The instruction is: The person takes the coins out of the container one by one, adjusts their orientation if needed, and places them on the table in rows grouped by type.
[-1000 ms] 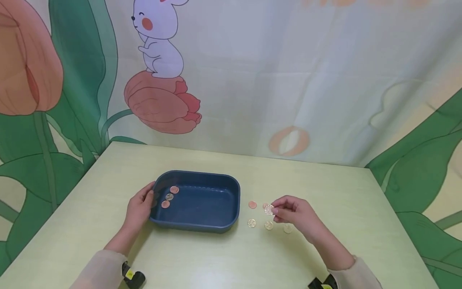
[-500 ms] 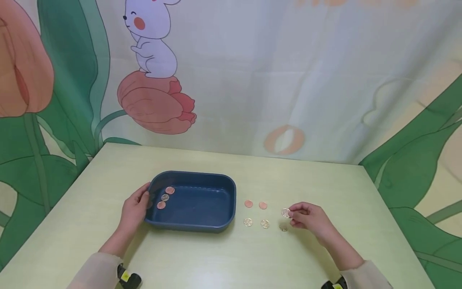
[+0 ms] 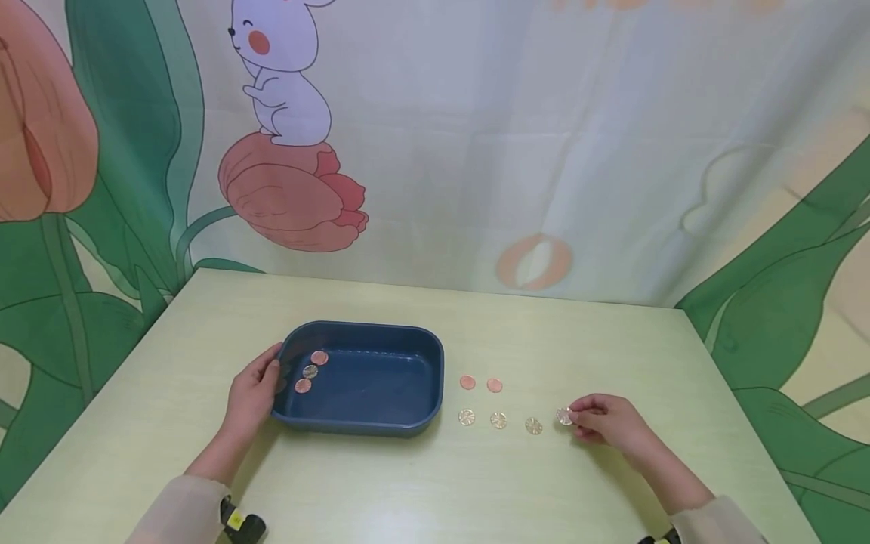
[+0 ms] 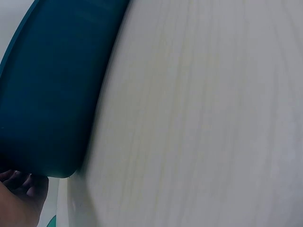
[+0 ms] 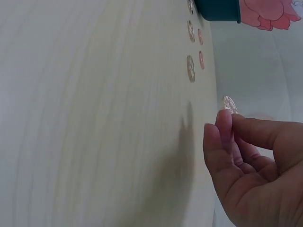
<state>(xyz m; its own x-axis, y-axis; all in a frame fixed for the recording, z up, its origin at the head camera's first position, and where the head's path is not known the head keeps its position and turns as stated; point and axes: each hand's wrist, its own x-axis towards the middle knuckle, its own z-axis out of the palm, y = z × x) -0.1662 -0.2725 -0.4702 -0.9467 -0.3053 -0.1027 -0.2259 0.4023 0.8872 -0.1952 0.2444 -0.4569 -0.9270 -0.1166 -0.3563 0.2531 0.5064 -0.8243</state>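
Observation:
My right hand [image 3: 608,423] pinches a silvery coin [image 3: 564,416] between thumb and fingertips, just right of the front row of coins. In the right wrist view that coin [image 5: 229,104] pokes out past the fingertips, above the table. My left hand [image 3: 251,393] grips the left end of a dark blue rectangular tray [image 3: 367,431], its thumb at the rim; the fingers behind the wall are mostly hidden. Inside the tray, near its left end, lie a copper coin [image 3: 319,357], a darker coin [image 3: 310,372] and another copper coin [image 3: 303,386].
Right of the tray, two copper coins [image 3: 467,382] lie behind a row of three pale gold coins [image 3: 499,420]. All rest flat on the light wooden table [image 3: 421,499]. A printed curtain [image 3: 435,151] hangs behind the table's far edge.
My right hand has carried its coin rightward, from above the copper coins to the right end of the pale gold row, and lower. The left hand stays on the tray; the head view shifted slightly.

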